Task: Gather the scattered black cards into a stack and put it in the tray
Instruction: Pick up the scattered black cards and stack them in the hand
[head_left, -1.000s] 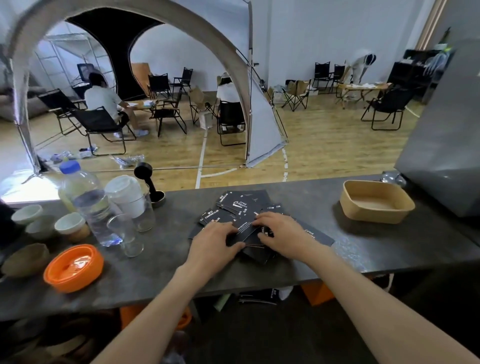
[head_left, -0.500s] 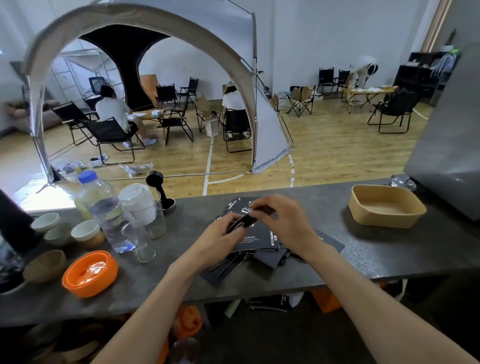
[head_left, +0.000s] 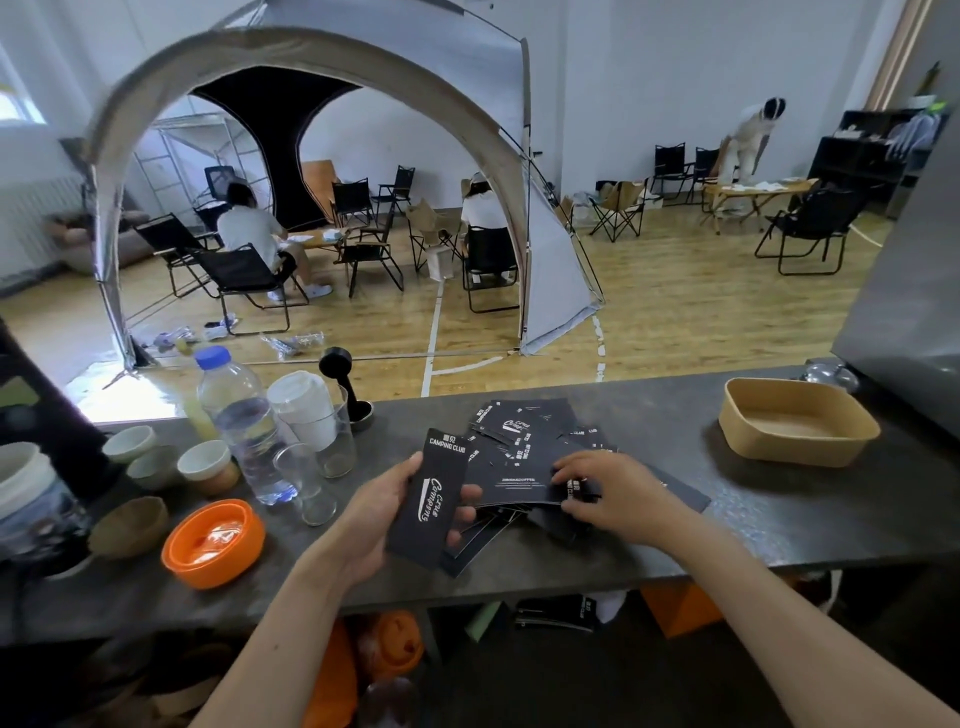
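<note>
Your left hand (head_left: 384, 512) grips one black card (head_left: 436, 499) w/ thumb on its left edge and fingers curled round the right edge; card is lifted, tilted, printed face up, "CAMPING CLUB" legible at top. Your right hand (head_left: 605, 493) is palm-down on the scattered black cards (head_left: 524, 452), fingers bent and pinching into the loose pile; exact card held can't be told. Pile lies fanned and overlapping on the dark grey counter (head_left: 675, 525), approx. centre, some cards poking out under the lifted one. Tan tray (head_left: 797, 428) sits well apart to the right, no cards in it. Left of the pile: water bottle (head_left: 241, 421), clear glasses (head_left: 306, 480), white paper cup (head_left: 304, 410), orange bowl (head_left: 215, 540), small ceramic cups (head_left: 205, 465). Black tamper (head_left: 340, 382) stands behind the cup.
</note>
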